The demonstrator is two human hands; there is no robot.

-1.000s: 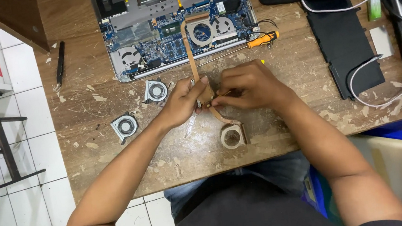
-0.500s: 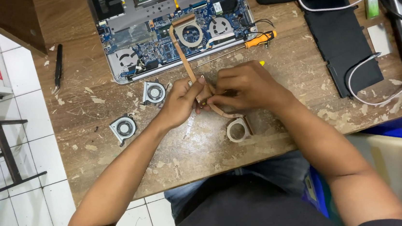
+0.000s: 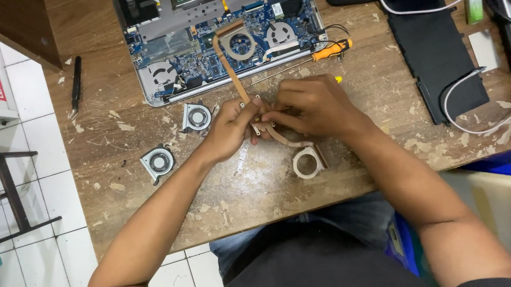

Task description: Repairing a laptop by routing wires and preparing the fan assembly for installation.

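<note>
A copper heat pipe assembly (image 3: 237, 80) lies across the worn wooden table (image 3: 150, 208), one ring end over the opened laptop (image 3: 198, 50) and the other ring end (image 3: 308, 161) near me. My left hand (image 3: 229, 129) and my right hand (image 3: 311, 108) meet over its middle plate, fingers pinching it from both sides. The part under my fingers is hidden.
Two small cooling fans (image 3: 196, 116) (image 3: 157, 162) lie left of my hands. An orange-handled screwdriver (image 3: 315, 55) sits behind them, black tweezers (image 3: 75, 85) far left. A black battery (image 3: 435, 54) with white cables (image 3: 466, 88) lies right. A blue bin (image 3: 504, 171) stands beside my right arm.
The view has shifted slightly. The heat pipe's far ring has swung a little over the laptop board while both hands keep hold of its middle.
</note>
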